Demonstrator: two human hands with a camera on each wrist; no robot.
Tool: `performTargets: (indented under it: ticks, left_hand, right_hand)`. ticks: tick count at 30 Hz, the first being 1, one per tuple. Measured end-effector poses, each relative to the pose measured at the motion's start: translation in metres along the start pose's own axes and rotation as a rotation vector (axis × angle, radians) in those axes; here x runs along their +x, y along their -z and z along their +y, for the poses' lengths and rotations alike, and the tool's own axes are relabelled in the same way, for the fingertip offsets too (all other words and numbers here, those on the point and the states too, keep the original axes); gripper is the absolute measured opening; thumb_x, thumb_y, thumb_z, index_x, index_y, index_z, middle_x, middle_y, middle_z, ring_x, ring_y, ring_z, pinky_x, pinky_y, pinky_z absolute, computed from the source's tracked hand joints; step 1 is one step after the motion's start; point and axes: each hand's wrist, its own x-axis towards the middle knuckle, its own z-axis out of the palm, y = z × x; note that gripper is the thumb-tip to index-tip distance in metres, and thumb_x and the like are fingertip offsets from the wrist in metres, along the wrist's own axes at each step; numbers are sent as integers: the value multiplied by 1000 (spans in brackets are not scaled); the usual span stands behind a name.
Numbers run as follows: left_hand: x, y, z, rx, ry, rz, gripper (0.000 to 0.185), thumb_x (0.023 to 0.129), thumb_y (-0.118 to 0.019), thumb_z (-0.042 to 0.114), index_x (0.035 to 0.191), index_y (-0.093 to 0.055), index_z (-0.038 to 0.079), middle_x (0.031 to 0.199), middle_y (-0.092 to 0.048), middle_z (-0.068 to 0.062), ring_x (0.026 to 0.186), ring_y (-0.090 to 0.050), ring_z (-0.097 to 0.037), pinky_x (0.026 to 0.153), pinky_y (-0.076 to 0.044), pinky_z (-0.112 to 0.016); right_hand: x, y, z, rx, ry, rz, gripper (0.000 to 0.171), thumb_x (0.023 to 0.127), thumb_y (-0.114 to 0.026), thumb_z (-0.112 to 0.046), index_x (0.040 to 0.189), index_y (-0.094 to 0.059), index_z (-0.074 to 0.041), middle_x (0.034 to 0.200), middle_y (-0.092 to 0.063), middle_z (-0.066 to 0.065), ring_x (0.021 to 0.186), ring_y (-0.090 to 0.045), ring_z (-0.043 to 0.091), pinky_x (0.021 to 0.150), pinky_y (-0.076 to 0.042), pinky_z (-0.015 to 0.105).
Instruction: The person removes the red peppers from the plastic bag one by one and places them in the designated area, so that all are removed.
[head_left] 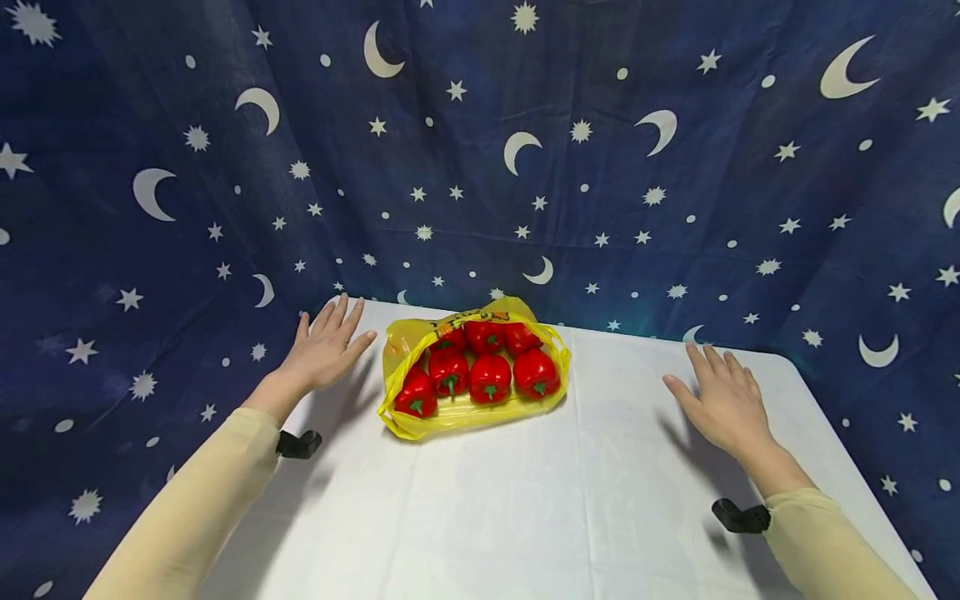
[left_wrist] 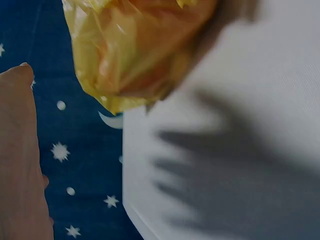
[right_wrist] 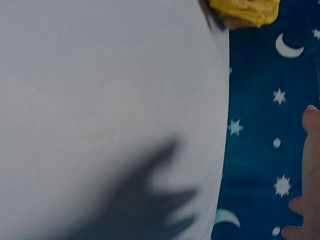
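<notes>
Both hands flat, fingers spread, holding nothing: my left hand (head_left: pixel 326 348) just left of the crinkled yellow plastic bag (head_left: pixel 420 417) of glossy red bell peppers (head_left: pixel 490 377) on the white-clothed table (head_left: pixel 525 508); my right hand (head_left: pixel 722 400) well apart to its right. Left wrist: bag (left_wrist: pixel 135 50) blurred, near the table's (left_wrist: pixel 240 60) edge, hand (left_wrist: pixel 20 165) probably hovering. Right wrist: bag corner (right_wrist: pixel 247 11), fingers (right_wrist: pixel 311 150) at frame edge.
</notes>
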Motion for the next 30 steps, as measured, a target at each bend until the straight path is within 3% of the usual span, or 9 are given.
performTargets:
  ticks: [7, 22, 30]
  left_hand:
    - [2, 9, 15, -27, -62, 34, 80, 104, -22, 66, 166, -4, 18, 171, 5, -11, 154, -1, -43, 116, 10, -66]
    - [2, 13, 31, -114, -141, 12, 76, 106, -27, 61, 166, -2, 22, 171, 7, -5, 156, 3, -35, 119, 9, -60]
    - [3, 18, 39, -184, -203, -2, 74, 106, -30, 60, 166, -3, 25, 171, 4, -4, 156, 0, -34, 121, 3, -60]
  right_hand:
    - [8, -2, -21, 52, 51, 25, 81, 104, -42, -57, 164, -19, -7, 161, -23, 32, 147, -13, 56, 114, -7, 72]
    - [19, -11, -54, 124, 80, 25, 81, 103, -45, -57, 164, -21, -10, 163, -25, 27, 148, -18, 53, 111, -15, 74]
    - [24, -18, -67, 150, 101, 27, 80, 103, -47, -58, 163, -25, -10, 161, -30, 26, 146, -24, 51, 111, -19, 72]
